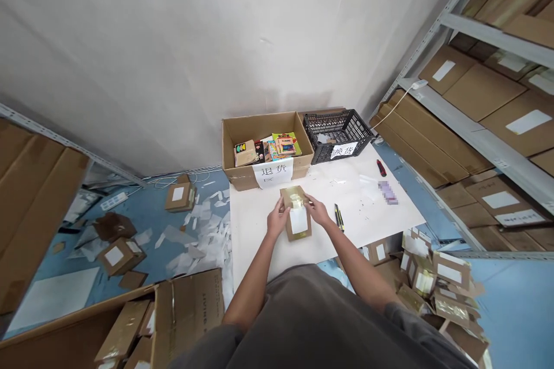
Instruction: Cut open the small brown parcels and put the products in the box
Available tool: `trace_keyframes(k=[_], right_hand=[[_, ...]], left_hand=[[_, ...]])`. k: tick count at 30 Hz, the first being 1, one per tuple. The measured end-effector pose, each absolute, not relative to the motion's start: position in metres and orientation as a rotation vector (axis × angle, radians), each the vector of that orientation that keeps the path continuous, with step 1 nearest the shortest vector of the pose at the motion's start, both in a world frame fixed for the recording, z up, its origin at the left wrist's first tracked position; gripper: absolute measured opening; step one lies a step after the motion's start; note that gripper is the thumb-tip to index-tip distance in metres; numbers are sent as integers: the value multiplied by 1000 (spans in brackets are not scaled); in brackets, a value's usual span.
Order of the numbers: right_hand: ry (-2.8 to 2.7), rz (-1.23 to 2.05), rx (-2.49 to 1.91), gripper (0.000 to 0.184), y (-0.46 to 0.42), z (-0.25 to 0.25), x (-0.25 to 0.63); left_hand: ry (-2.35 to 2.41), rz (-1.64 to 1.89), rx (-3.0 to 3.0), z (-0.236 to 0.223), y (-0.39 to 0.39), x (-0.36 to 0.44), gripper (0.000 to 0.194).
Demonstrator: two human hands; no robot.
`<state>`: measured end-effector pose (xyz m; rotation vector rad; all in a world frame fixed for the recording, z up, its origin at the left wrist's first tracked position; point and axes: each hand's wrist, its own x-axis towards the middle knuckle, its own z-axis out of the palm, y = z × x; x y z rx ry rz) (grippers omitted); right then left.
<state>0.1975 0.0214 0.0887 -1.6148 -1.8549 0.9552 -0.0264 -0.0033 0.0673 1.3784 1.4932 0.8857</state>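
Observation:
A small taped cardboard box [298,230] with a white label [298,220] on its face lies on the white tabletop [255,230] in front of me. My left hand [277,218] grips its left edge, and my right hand [317,210] grips the upper right edge. Fingers of both hands are closed against the cardboard, partly hidden behind it. Just right of the box, near my right forearm, rests a black and yellow utility knife [339,217].
Behind the small box stand an open carton [240,176] of books and a black plastic crate [318,153]. A red and black tool [381,168] lies at the right. Boxes heap beside the table [450,294]; shelving [476,121] flanks it. Paper scraps [203,242] litter the floor.

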Motion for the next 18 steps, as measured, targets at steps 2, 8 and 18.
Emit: trace_keyframes(k=[2,8,18], right_hand=[[-1836,970,-1677,61,35,93,196],[-2013,1021,-2095,72,21,59,171],[-2173,1204,-1834,100,-84,40,204]], left_hand=[[1470,884,1353,65,5,-30,76],[1382,553,1459,27,-15,-23,90],[1209,443,1597,9,-89,-42,108]])
